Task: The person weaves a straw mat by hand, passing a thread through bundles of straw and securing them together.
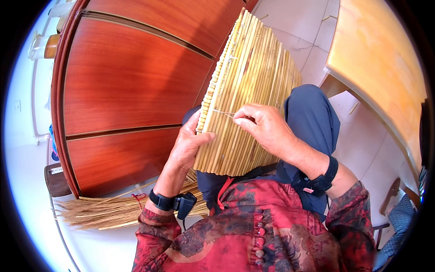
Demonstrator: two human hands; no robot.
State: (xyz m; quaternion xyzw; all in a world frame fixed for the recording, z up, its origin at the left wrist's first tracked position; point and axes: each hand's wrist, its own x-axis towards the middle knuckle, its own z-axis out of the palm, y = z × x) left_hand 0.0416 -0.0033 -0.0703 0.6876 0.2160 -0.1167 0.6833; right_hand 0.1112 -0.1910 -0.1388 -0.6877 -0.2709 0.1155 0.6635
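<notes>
A stiff panel of yellow stalks, laid side by side, rests tilted across my lap. Along its left edge runs a row of cut stalk ends. My left hand grips that edge near the lower corner, its thumb on the front face and its other fingers hidden behind. Above the panel's lower half, my right hand pinches a thin pale thread between thumb and forefinger. The thread runs from the panel's left edge to my fingertips. Small knots of thread show farther up the same edge.
A red-brown wooden cabinet stands to the left. At the right is a light wooden table. A bundle of feathery dry stalks lies on the floor at lower left. Stalk pieces are scattered on the tiled floor.
</notes>
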